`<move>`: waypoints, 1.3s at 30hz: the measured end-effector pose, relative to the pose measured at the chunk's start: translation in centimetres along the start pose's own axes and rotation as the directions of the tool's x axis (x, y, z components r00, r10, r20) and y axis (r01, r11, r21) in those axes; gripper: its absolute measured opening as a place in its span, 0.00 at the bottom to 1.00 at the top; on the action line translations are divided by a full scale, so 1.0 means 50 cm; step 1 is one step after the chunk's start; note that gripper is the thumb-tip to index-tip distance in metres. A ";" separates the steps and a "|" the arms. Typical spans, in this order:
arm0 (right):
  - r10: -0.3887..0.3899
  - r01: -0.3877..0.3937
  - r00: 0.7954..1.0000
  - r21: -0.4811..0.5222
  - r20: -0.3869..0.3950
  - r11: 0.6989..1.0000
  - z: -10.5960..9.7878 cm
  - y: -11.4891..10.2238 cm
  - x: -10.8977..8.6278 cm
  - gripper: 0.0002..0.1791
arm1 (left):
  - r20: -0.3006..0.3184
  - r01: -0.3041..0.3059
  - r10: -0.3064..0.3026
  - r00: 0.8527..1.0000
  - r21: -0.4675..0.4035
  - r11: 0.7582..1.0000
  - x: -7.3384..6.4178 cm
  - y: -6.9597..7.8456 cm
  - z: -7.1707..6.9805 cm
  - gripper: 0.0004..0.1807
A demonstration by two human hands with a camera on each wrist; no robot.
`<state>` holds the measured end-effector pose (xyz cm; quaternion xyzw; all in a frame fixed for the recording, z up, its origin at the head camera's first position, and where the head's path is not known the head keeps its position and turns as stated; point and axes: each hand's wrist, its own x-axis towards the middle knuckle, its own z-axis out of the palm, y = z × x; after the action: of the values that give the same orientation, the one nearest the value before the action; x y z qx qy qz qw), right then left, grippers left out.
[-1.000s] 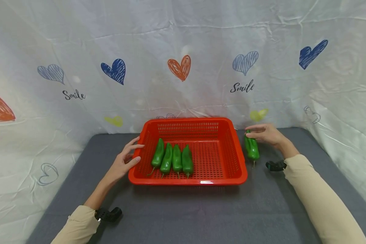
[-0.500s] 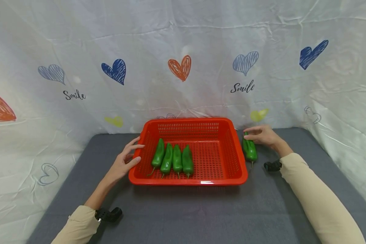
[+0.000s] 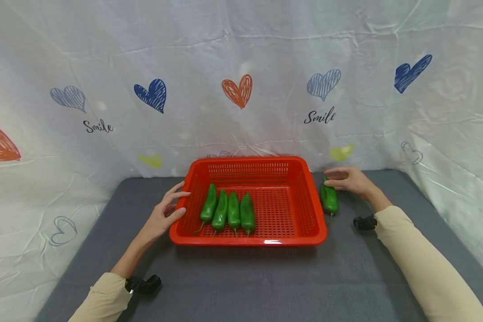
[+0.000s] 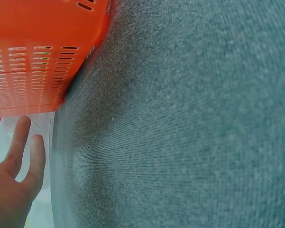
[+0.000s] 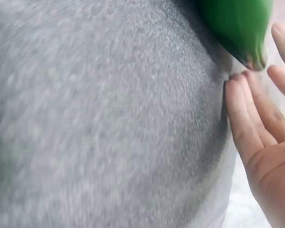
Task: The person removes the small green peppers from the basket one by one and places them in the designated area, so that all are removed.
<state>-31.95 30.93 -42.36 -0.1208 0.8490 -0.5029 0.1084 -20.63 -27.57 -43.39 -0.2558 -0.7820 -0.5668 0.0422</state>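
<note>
Several green peppers (image 3: 233, 210) lie side by side in the left half of a red plastic basket (image 3: 279, 240). My left hand (image 3: 163, 213) rests at the basket's left rim with spread fingers; in the left wrist view two fingers (image 4: 21, 137) stretch out beside its slotted wall. Another green pepper (image 3: 328, 199) lies on the table close to the basket's right side, stem toward me. Over its far end is my right hand (image 3: 348, 180). The right wrist view has the fingers (image 5: 242, 109) straight, near the tip of the pepper (image 5: 239, 28), with a gap below the thumb.
A dark grey cloth covers the table (image 3: 241, 281). Behind it hangs a white curtain (image 3: 193, 53) printed with hearts, close to the basket's back edge. Each wrist wears a black strap-on device (image 3: 142, 285).
The pepper at the right has moved slightly left, nearer the basket. My right hand has loosened from it and shifted a little right. The left hand stays put.
</note>
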 end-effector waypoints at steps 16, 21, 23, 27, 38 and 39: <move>-0.076 0.079 0.987 0.014 -0.138 0.997 -0.034 -0.016 -0.061 0.33 | -0.002 -0.002 0.002 1.000 -0.006 1.000 0.000 0.001 0.002 0.24; -0.113 0.128 0.977 0.072 -0.179 0.989 -0.036 -0.038 -0.073 0.28 | -0.008 0.002 -0.001 1.000 0.006 1.000 -0.001 0.001 0.003 0.24; -0.117 0.137 0.975 0.096 -0.189 0.986 -0.034 -0.051 -0.076 0.26 | -0.009 0.003 -0.003 1.000 0.006 1.000 -0.001 0.001 0.004 0.24; -0.104 0.137 0.972 0.147 -0.212 0.980 -0.021 -0.080 -0.081 0.24 | -0.007 0.008 -0.008 1.000 -0.006 1.000 -0.002 0.000 0.003 0.24; -0.135 0.164 0.975 0.158 -0.176 0.974 0.008 -0.147 -0.082 0.23 | -0.011 0.026 -0.026 1.000 -0.017 1.000 -0.002 0.004 0.005 0.24; -0.138 0.165 0.975 0.156 -0.172 0.974 0.009 -0.151 -0.081 0.23 | -0.011 0.026 -0.026 1.000 -0.019 0.999 -0.002 0.004 0.006 0.24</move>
<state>-27.26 28.31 -35.68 -0.1351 0.7975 -0.5879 0.0111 -20.39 -27.31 -43.35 -0.2428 -0.7796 -0.5761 0.0368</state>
